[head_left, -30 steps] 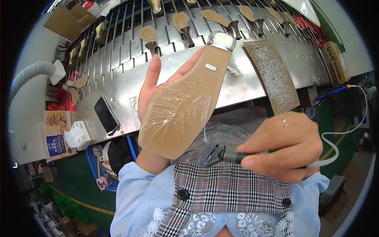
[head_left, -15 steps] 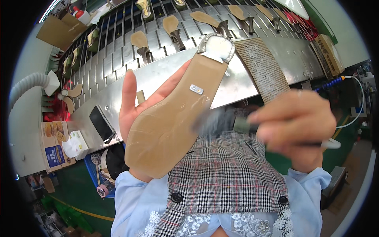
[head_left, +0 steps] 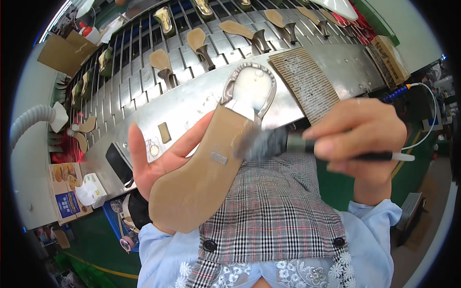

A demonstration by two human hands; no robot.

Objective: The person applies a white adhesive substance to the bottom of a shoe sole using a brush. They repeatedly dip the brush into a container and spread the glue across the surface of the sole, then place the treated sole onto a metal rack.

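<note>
My left hand (head_left: 161, 161) holds up a flat tan shoe sole (head_left: 204, 168) with its underside toward me; the sole's pale heel seat with a metallic rim (head_left: 249, 89) points away. A small grey tag sits near the sole's middle. My right hand (head_left: 362, 139) grips a brush (head_left: 307, 144) by its dark handle with a white end. The blurred bristle head touches the right edge of the sole near the heel.
A metal slatted conveyor (head_left: 144, 81) carries several tan soles with heels (head_left: 199, 45). A ridged brown mat (head_left: 305, 81) lies on the steel ledge. A black phone (head_left: 117, 163), cardboard boxes (head_left: 62, 197), a white hose (head_left: 29, 120) and a cable (head_left: 427, 120) surround me.
The sole rose and came closer, its heel end swinging further away. My right hand brought the brush up from my lap to the sole's edge.
</note>
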